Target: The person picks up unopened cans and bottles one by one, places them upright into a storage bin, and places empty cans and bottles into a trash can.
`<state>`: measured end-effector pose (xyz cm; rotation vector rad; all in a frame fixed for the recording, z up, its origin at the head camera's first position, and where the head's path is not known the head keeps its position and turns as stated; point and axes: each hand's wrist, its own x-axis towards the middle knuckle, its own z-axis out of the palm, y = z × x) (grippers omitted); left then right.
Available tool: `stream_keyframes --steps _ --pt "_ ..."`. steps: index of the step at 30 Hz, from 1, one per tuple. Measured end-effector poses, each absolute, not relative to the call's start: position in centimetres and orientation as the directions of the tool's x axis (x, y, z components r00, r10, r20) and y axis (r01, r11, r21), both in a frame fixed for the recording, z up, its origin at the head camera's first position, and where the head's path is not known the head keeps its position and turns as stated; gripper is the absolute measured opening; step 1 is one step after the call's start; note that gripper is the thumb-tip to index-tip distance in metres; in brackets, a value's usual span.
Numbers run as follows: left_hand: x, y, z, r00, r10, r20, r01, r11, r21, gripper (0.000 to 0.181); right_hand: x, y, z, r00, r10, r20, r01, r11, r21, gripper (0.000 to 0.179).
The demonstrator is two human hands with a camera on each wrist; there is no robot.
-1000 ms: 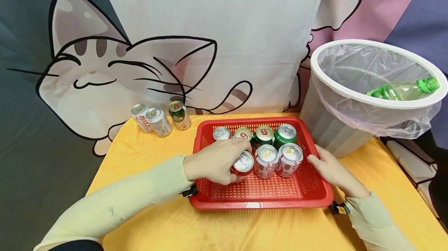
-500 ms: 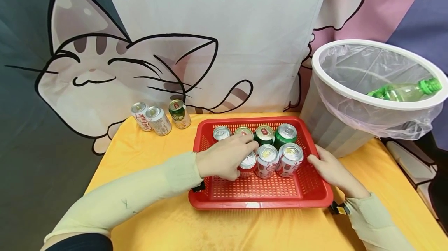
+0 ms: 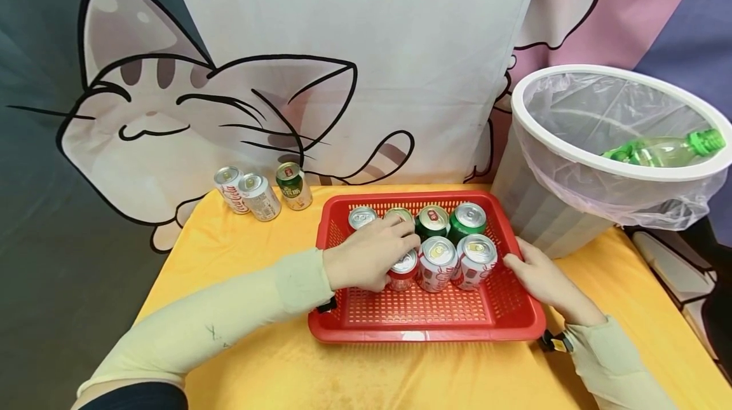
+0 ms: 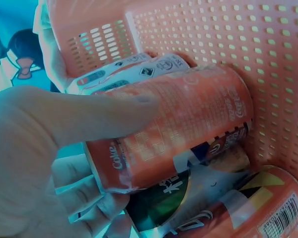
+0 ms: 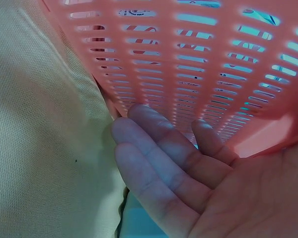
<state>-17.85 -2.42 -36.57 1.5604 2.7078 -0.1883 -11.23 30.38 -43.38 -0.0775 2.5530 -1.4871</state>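
My left hand [image 3: 372, 254] holds a red Coke can [image 4: 188, 124] inside the red plastic basket [image 3: 426, 335], thumb across the can's side. That can stands at the left end of the front row, right beside a white-and-red Coke can [image 3: 437, 267]; a similar can [image 3: 476, 264] follows on its right. Behind them are two green cans [image 3: 433, 222], a gold-topped can [image 3: 398, 213] partly hidden by my hand, and a silver-topped can [image 3: 362, 217]. My right hand [image 3: 534, 276] grips the basket's right side, thumb over the rim, fingers [image 5: 159, 173] along the outer wall.
Three more cans stand on the yellow cloth [image 3: 263, 248] at the back left: a Coke can [image 3: 231, 191], a silver can [image 3: 260, 198] and a green-and-gold can [image 3: 294, 187]. A lined bin [image 3: 532, 187] with a green bottle [image 3: 666, 150] stands close behind the basket's right corner.
My left hand has shifted the red Coke can a little to the right, up close to the neighbouring Coke can. The right hand and basket have stayed put.
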Motion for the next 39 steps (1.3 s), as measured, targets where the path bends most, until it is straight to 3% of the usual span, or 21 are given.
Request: stream_keyframes --steps 17,29,39 --pt "-17.5 -3.3 -35.6 -0.526 0.850 -0.030 0.850 0.523 -0.063 0.073 -11.1 30.3 -43.3 -0.981 -0.146 -0.125 0.037 0.493 -0.869 0.041" --pt "-17.3 -5.1 -35.5 -0.540 0.840 0.048 0.841 0.536 0.075 0.061 -11.1 30.6 -43.4 -0.983 -0.145 -0.111 0.026 0.490 -0.872 0.041" --pt "-17.7 -8.6 -34.1 -0.639 0.739 0.211 0.763 0.575 0.295 0.060 -11.3 30.6 -43.6 -0.987 -0.128 -0.095 0.015 0.518 -0.855 0.038"
